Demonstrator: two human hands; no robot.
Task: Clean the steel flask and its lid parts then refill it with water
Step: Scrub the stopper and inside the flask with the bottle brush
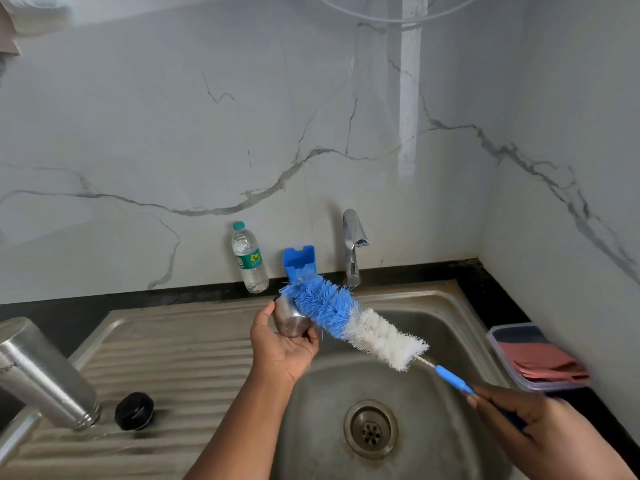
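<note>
A small steel cup (290, 320), one of the flask's lid parts, is held over the sink (433, 306) by the left hand (282, 344), whose fingers and thumb are curled around it. The cup is tilted, with its mouth turned up and away toward the wall. A long bottle brush (349, 318) is gripped by the right hand (540, 424) at the end of its blue handle. The brush is slanted up and to the left across the basin, and its blue bristle tip is pressed against the mouth of the cup, while the white bristles behind it are seen clear of the cup.

The steel flask (41, 372) is stood mouth down and tilted on the ribbed draining board (194, 362) at the left, well apart from both hands. Just beside its mouth a black stopper (134, 410) is laid on the same board.

At the back of the dark desk (145, 297), against the marble wall, a plastic water bottle (248, 259) with a teal cap is stood upright, and a blue plastic holder (299, 263) is placed between it and the chrome tap (353, 247). At the right of the sink a clear plastic box (533, 355) holding a reddish cloth is set on the desk. The drain (370, 429) is seen at the bottom of the basin.
</note>
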